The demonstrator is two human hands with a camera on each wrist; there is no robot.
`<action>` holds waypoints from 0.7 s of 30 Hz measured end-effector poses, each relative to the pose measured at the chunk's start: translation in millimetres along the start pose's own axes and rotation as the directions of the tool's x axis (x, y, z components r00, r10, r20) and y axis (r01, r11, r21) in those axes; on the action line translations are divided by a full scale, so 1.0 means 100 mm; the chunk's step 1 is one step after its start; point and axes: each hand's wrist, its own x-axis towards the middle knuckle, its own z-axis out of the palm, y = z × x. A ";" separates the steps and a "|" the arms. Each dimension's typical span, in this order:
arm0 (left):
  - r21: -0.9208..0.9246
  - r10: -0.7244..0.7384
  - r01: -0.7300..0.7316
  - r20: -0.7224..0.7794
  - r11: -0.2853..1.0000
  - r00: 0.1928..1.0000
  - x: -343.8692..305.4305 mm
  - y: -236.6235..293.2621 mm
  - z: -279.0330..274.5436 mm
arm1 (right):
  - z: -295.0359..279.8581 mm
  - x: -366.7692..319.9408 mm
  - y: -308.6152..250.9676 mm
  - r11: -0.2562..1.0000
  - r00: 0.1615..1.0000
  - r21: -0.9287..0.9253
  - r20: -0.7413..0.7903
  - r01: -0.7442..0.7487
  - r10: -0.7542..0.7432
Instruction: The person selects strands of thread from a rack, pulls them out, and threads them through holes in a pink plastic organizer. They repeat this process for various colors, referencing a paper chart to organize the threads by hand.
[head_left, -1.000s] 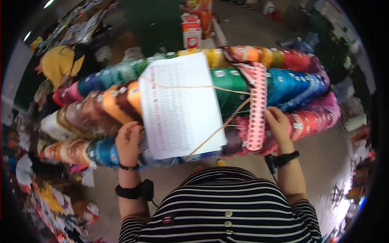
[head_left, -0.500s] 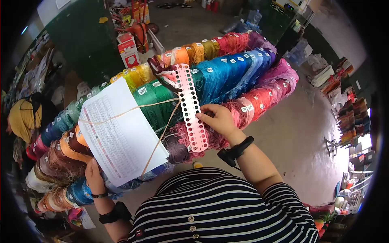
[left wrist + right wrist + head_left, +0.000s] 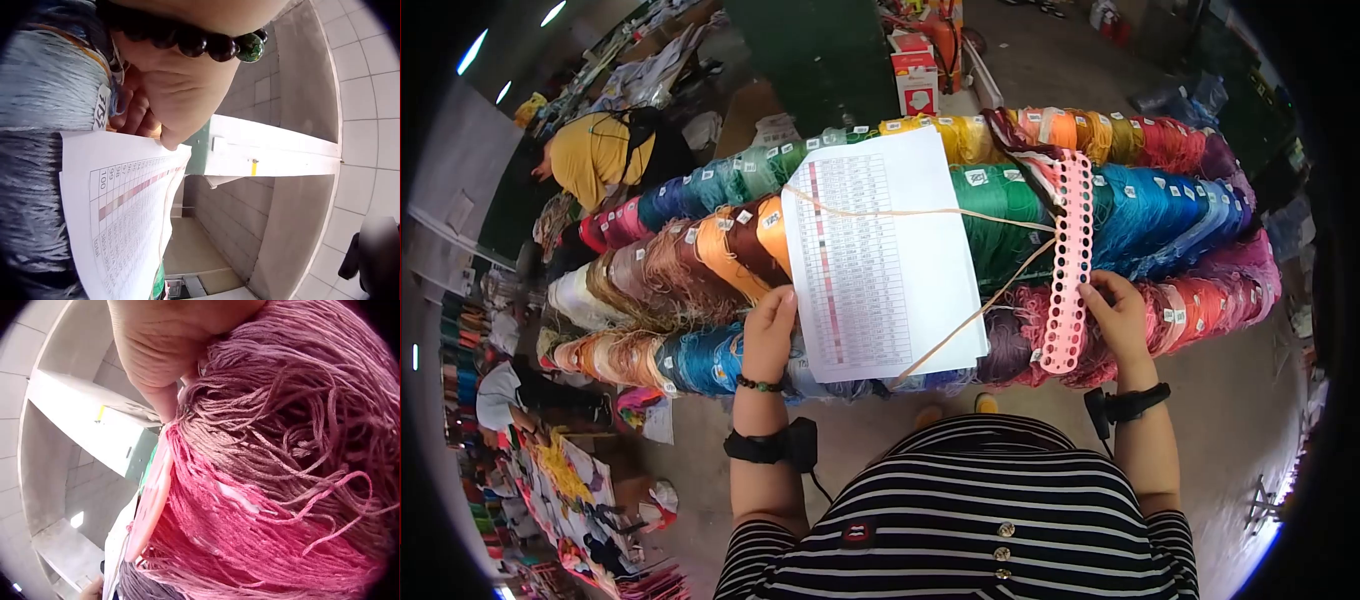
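Left hand (image 3: 770, 335) pinches the left edge of a stack of white printed sheets (image 3: 935, 270), thumb on top and fingers curled behind, as the left wrist view shows. A chart with numbers and small colour blocks fills the front page. Right hand (image 3: 1118, 325) holds the right edge of a long pink floss card (image 3: 1073, 260) with two rows of holes; its thumb lies at the edge, fingers mostly hidden. Maroon and pink floss (image 3: 1015, 145) is looped at the card's upper end. A tan cord (image 3: 945, 340) runs over the sheets to the card.
Rows of labelled thread skeins (image 3: 1150, 220) in many colours lie beneath both things. Red-and-white boxes (image 3: 915, 80) stand beyond them. A person in yellow (image 3: 605, 155) bends at the far left, near a cluttered table (image 3: 565, 480). Bare floor surrounds the near side.
The head view swung right, then back left. The left hand, earlier beside the sheets' lower left, is now higher on their left edge. The right hand stays at the floss card's right edge.
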 end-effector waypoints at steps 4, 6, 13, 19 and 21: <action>-0.199 -0.224 0.241 0.103 0.950 0.969 0.11 0.15 -0.04 | 0.02 -0.02 -0.02 0.999 1.000 0.038 -0.008 -0.023 0.024; -0.172 -0.255 0.281 0.158 0.944 0.954 0.19 0.15 -0.04 | 0.04 -0.03 -0.02 0.999 1.000 0.043 -0.013 -0.021 0.022; -0.505 -0.141 0.211 0.173 0.837 0.975 0.26 0.15 0.24 | 0.04 -0.03 -0.05 1.000 1.000 0.018 0.000 -0.015 0.015; -0.553 -0.113 0.203 0.192 0.808 0.975 0.29 0.07 0.22 | 0.05 -0.03 0.01 0.999 1.000 0.036 -0.006 -0.017 0.017; -0.537 -0.101 0.204 0.215 0.818 0.971 0.29 0.07 0.21 | 0.05 -0.03 0.01 0.999 1.000 0.035 -0.007 -0.016 0.016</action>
